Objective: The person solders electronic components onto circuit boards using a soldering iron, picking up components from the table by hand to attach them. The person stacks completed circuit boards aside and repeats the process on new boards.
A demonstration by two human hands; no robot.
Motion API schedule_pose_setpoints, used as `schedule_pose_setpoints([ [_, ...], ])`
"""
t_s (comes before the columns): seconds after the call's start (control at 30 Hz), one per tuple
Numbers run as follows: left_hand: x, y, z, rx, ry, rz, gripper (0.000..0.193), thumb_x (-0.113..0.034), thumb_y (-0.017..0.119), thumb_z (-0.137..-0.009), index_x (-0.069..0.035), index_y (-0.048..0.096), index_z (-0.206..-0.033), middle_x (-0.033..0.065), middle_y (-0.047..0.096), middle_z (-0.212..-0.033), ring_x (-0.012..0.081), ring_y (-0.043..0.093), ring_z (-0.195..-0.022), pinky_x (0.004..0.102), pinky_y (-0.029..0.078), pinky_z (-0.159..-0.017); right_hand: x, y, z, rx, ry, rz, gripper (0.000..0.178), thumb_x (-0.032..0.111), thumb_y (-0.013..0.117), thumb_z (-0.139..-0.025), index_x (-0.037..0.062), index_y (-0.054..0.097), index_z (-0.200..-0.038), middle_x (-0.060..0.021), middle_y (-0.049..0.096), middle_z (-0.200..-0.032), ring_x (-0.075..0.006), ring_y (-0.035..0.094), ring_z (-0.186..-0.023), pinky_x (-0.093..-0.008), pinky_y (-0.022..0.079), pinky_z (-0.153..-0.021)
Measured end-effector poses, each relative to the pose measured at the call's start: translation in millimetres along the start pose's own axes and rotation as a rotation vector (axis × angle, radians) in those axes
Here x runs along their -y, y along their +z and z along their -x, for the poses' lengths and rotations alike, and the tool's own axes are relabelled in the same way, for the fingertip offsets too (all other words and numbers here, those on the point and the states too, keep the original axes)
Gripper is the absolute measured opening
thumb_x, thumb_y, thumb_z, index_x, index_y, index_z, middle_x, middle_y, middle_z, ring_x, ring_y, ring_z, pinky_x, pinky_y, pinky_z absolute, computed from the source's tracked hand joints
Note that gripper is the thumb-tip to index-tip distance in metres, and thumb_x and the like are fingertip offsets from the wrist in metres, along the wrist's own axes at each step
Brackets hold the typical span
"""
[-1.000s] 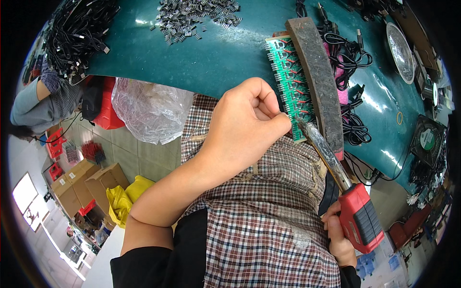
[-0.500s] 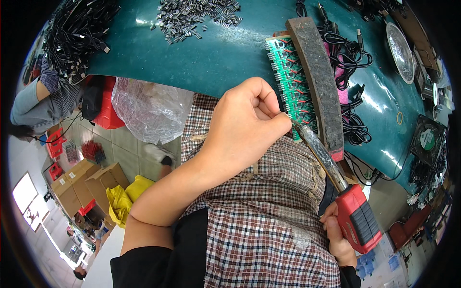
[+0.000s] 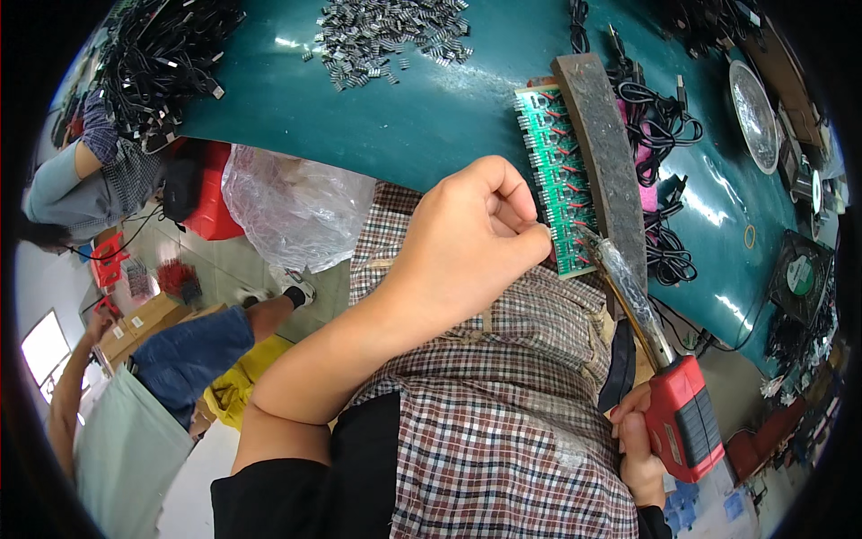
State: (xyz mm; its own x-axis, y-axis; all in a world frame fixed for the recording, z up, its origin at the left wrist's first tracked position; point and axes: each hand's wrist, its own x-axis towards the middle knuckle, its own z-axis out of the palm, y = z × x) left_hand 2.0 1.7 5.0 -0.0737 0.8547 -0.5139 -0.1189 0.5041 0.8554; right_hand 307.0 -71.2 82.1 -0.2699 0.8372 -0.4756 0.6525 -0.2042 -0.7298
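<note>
A strip of small green circuit boards (image 3: 555, 171) with red and black parts and rows of metal pins lies along a rough dark bar (image 3: 603, 148) at the table's edge. My left hand (image 3: 471, 242) is closed in a pinch beside the pins, at the strip's near end. What its fingertips hold, if anything, is too small to make out. My right hand (image 3: 639, 449) grips a soldering iron (image 3: 684, 418) by its red and black handle. The iron slants up to the left, its tip over the near end of the strip; contact cannot be told.
Small metal-pinned parts (image 3: 386, 40) lie heaped at the far side of the green table (image 3: 431, 108). Black cables pile up at the far left (image 3: 162, 58) and behind the bar (image 3: 660, 135). A metal dish (image 3: 752, 117) and a fan (image 3: 802, 274) are at right. Two people are at left.
The view has shifted slightly, moving the table right and down. My left fingertips and the iron's tip have drawn a little apart. A person in blue shorts has come into view at lower left.
</note>
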Motion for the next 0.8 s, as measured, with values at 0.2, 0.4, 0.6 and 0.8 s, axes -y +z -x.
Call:
schedule_pose_setpoints([
  [0.2,-18,-49,-25,-0.304,0.292,-0.359,0.012,-0.013,0.078,-0.089,-0.004,0.071,-0.093,0.0036,0.073,-0.081,0.012,0.068,-0.068,0.0262,0.053,-0.064,14,1,-3,-0.054,0.088,-0.001,0.01,0.015,0.072,-0.09,0.0057,0.067,-0.091,-0.0045,0.069,-0.081,-0.019,0.063,-0.072,-0.0333,0.05,-0.069],
  [0.4,-28,-63,-68,-0.632,0.527,-0.829,0.013,-0.02,0.079,-0.085,-0.008,0.074,-0.088,0.0036,0.074,-0.08,0.023,0.071,-0.075,0.0377,0.056,-0.072,10,4,-5,-0.004,-0.005,-0.113,0.022,0.021,0.062,-0.101,0.0053,0.052,-0.09,-0.0094,0.06,-0.084,-0.0075,0.044,-0.058,-0.0236,0.036,-0.053],
  [0.6,-32,-64,-65,-0.506,0.431,-0.926,0.01,-0.017,0.074,-0.082,-0.008,0.074,-0.084,0.005,0.074,-0.086,0.026,0.073,-0.084,0.0405,0.056,-0.076,12,3,-5,-0.016,0.038,-0.152,0.024,0.023,0.064,-0.101,0.0054,0.052,-0.09,-0.0102,0.06,-0.085,-0.0074,0.044,-0.059,-0.024,0.037,-0.054],
  [0.8,-32,-63,-54,-0.509,0.431,-0.934,0.011,-0.017,0.073,-0.08,-0.006,0.074,-0.084,0.0062,0.074,-0.079,0.0263,0.073,-0.078,0.0396,0.057,-0.074,6,3,-9,0.008,-0.015,-0.139,0.026,0.025,0.066,-0.101,0.0061,0.051,-0.091,-0.0104,0.06,-0.085,-0.0078,0.045,-0.06,-0.0245,0.038,-0.054],
])
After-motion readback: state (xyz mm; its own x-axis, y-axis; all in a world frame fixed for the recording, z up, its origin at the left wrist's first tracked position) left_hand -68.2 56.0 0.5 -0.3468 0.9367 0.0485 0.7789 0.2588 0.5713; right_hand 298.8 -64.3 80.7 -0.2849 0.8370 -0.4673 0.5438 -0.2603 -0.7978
